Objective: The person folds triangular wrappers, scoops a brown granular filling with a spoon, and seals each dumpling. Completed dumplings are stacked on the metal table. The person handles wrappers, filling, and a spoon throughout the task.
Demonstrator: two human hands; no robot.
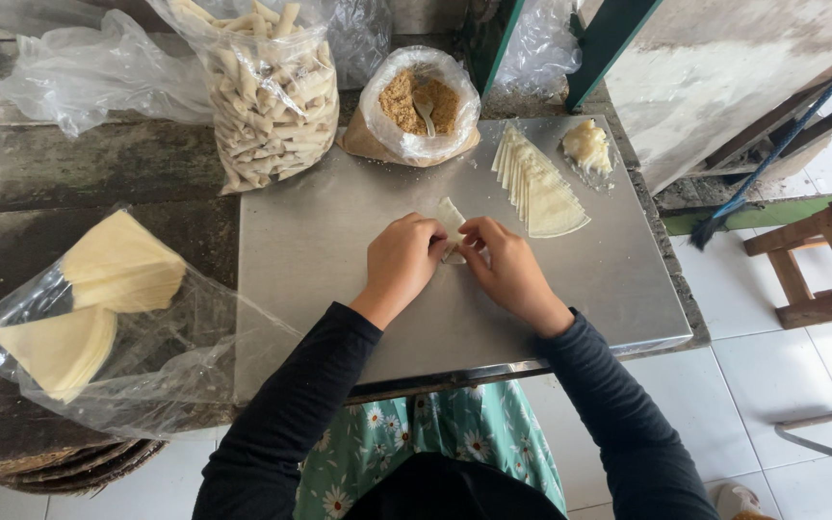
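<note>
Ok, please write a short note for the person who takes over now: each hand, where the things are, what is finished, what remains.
Left hand and right hand: both pinch one pastry wrapper on the metal tray, partly folded.
Fanned wrappers and a lump of paste lie at the tray's far right.
Bag of brown filling with a spoon: far middle.
Done: bag of finished rolls, far left.
Left: the fanned wrappers, plus bagged wrapper stacks on the left bench.
</note>
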